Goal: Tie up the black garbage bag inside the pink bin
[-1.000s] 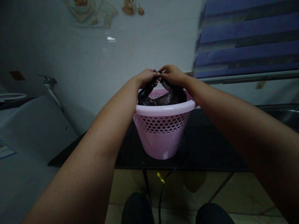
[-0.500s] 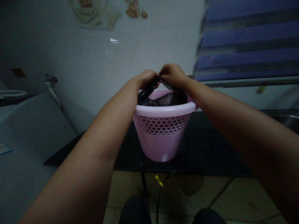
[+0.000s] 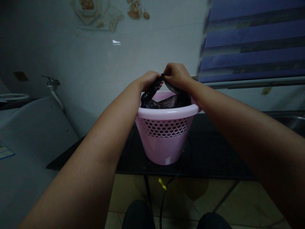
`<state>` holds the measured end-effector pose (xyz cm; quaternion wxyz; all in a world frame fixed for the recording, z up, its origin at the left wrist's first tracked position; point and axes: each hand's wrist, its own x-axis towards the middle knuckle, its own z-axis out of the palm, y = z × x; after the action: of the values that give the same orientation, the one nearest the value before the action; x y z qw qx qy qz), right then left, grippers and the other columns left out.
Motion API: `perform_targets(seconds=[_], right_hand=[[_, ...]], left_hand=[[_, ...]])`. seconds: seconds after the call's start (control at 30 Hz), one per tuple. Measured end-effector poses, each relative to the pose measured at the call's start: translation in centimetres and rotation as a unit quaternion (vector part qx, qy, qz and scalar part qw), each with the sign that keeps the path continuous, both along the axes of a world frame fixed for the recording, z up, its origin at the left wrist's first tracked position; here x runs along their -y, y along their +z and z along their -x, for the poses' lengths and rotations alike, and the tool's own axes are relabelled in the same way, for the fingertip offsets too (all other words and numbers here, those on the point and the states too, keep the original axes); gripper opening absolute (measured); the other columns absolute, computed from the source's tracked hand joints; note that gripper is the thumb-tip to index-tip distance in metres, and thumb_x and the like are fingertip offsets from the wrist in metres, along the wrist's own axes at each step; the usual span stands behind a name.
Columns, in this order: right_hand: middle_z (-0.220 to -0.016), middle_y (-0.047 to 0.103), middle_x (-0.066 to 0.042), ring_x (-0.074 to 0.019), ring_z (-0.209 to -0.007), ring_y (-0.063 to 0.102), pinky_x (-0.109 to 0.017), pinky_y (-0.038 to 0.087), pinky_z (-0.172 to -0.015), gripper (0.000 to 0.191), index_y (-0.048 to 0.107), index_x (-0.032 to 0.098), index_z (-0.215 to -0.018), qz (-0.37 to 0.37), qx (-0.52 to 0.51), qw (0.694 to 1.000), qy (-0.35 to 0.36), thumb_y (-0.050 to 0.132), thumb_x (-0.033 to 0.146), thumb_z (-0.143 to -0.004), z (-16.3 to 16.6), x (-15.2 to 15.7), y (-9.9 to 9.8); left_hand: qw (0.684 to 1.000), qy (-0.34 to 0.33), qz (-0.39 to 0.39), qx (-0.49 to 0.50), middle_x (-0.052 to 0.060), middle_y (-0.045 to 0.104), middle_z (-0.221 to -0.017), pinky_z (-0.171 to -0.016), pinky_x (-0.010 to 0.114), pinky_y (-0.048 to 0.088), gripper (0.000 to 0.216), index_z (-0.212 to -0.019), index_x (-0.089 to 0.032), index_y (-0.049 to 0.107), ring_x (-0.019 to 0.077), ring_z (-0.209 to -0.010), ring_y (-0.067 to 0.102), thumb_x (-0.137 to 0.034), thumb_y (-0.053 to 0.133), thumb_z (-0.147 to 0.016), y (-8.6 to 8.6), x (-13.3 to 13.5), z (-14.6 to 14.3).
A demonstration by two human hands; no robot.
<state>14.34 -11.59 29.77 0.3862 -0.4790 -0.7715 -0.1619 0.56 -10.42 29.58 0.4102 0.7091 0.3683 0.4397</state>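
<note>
A black plastic bag (image 3: 168, 102) lies inside a pink basket (image 3: 164, 144) with a band of holes under its rim. Two gathered ends of the bag rise above the basket and meet between my hands. My left hand (image 3: 151, 80) is closed on the left end. Opposite it, my right hand (image 3: 177, 75) pinches the bag where the ends come together in a small twist or knot; the fingers partly hide it. The basket stands upright, and what lies deeper in the bag is hidden.
The basket rests on a dark countertop (image 3: 214, 149) near its front edge. At left are a grey-white appliance (image 3: 35, 133) and a wall tap (image 3: 51, 81). A sink edge (image 3: 293, 117) shows at right, below a purple blind (image 3: 252, 41). A cable with a yellow tag (image 3: 162, 184) hangs in front.
My right hand has risen slightly, drawing the bag's end up a little. My left hand and the basket stay almost where they were.
</note>
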Motion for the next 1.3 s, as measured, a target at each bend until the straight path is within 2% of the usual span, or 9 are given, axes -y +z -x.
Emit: perform_targets(seconds=[0.27, 0.47, 0.73, 1.0, 1.3], right_hand=[[-0.107, 0.060, -0.011, -0.0291, -0.105, 0.049, -0.038, 0.035, -0.090, 0.025, 0.059, 0.018, -0.102, 0.012, 0.016, 1.000, 0.000, 0.050, 0.024, -0.080, 0.1, 0.9, 0.1], [-0.103, 0.062, -0.010, -0.0259, -0.102, 0.053, -0.034, 0.037, -0.086, 0.021, 0.057, 0.018, -0.098, -0.007, 0.015, 1.000, 0.005, 0.046, 0.019, -0.081, 0.2, 0.6, 0.0], [-0.093, 0.064, -0.009, -0.0262, -0.093, 0.057, -0.035, 0.042, -0.077, 0.011, 0.054, 0.020, -0.088, -0.053, 0.020, 0.998, 0.008, 0.048, 0.019, -0.079, 0.1, 0.1, -0.2], [-0.095, 0.063, -0.011, -0.0290, -0.098, 0.055, -0.041, 0.041, -0.083, 0.015, 0.056, 0.018, -0.090, -0.050, 0.026, 0.998, 0.021, 0.052, 0.025, -0.078, 0.1, 0.0, -0.2], [-0.094, 0.064, -0.010, -0.0302, -0.100, 0.054, -0.044, 0.039, -0.087, 0.016, 0.058, 0.020, -0.088, -0.052, 0.020, 0.997, 0.044, 0.057, 0.030, -0.075, -0.2, -0.6, 0.0]], left_hand=[[1.000, -0.004, -0.020, 0.002, 0.004, 0.051, -0.057, -0.063, 0.030, 0.047, 0.010, -0.075, -0.018, 0.051, 0.0162, -0.064, 0.057, -0.017, 0.042, -0.073, -0.1, -0.2, 0.1], [0.999, -0.016, -0.025, 0.022, 0.004, 0.053, -0.059, -0.064, 0.029, 0.047, 0.010, -0.073, -0.015, 0.052, 0.0141, -0.061, 0.057, -0.015, 0.042, -0.073, 0.0, -0.5, 0.2], [0.999, -0.015, -0.022, 0.035, 0.002, 0.052, -0.057, -0.062, 0.026, 0.047, 0.010, -0.078, -0.015, 0.051, 0.0134, -0.060, 0.057, -0.016, 0.042, -0.073, 0.0, -0.6, 0.1], [0.999, 0.003, -0.042, 0.032, 0.003, 0.056, -0.063, -0.064, 0.026, 0.047, 0.010, -0.077, -0.014, 0.051, 0.0141, -0.066, 0.059, -0.018, 0.042, -0.075, 0.0, -0.7, 0.3], [0.996, 0.031, -0.073, 0.029, 0.002, 0.057, -0.067, -0.064, 0.024, 0.047, 0.007, -0.081, -0.015, 0.050, 0.0105, -0.063, 0.057, -0.018, 0.044, -0.078, 0.1, -1.0, 0.5]])
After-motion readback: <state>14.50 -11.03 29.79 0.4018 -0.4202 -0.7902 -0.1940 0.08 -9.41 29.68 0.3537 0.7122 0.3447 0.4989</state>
